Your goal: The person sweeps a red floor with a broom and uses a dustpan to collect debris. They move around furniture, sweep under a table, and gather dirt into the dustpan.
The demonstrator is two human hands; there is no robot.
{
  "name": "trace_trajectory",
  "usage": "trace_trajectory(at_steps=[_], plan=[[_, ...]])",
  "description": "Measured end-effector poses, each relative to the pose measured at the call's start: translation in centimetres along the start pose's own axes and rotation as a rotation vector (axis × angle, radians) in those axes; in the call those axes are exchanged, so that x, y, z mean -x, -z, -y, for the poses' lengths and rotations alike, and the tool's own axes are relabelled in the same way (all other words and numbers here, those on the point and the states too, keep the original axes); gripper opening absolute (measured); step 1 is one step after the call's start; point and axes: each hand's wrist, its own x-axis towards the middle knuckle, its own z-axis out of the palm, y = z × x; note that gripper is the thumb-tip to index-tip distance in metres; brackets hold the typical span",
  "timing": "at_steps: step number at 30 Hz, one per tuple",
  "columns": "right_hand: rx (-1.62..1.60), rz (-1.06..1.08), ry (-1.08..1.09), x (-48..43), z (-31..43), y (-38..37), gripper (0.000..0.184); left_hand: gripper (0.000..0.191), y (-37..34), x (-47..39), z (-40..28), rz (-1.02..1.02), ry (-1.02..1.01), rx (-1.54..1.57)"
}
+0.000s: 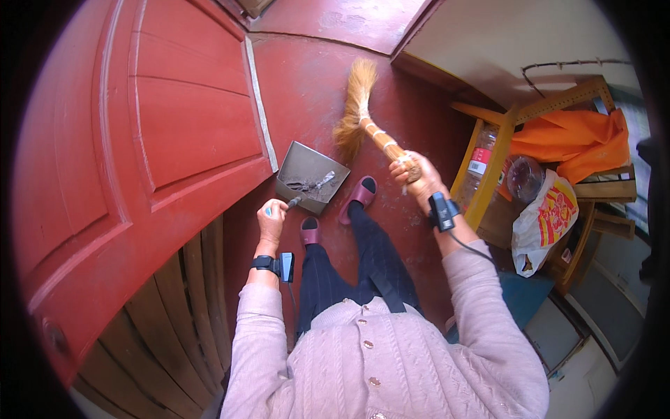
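My right hand point(416, 173) is closed around the bound handle of a straw broom point(379, 137), near the handle's end. The broom's bristles spread forward over the red floor, up and left of that hand. In my left hand point(272, 214) is the handle of a metal dustpan point(314, 178), which lies in front of my feet. Grey dust and a crumpled, pale wrapper point(325, 179) lie inside the pan. The bristles are to the right of the pan, apart from it. Whether they touch the floor I cannot tell.
A red panelled door point(193, 105) stands along the left, with wooden boards point(157, 324) below it. On the right, a yellow frame point(489, 173) stands beside plastic bottles point(480, 160), an orange cloth point(581, 136) and a printed plastic bag point(544, 225). A threshold point(319, 39) crosses the floor ahead.
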Motion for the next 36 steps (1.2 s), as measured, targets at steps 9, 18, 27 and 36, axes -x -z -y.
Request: trace_trajectory(at_steps=[9, 18, 27, 36], plan=[[0.898, -0.384, 0.387, -5.2, 8.1, -6.3, 0.025, 0.028, -0.1, 0.5, -0.7, -0.052, 0.032, 0.066], [1.567, -0.618, 0.459, -15.9, 4.4, 0.0, 0.017, 0.030, -0.2, -1.5, -0.6, -0.065, 0.057, 0.033], [2.222, -0.807, -0.008, -3.2, -2.0, -1.5, 0.031, 0.027, 0.4, -4.1, -0.3, -0.078, 0.015, 0.013], [2.122, -0.697, -0.018, 11.8, -4.5, -5.6, 0.034, 0.029, 0.1, -4.5, -0.3, -0.083, 0.047, 0.019]])
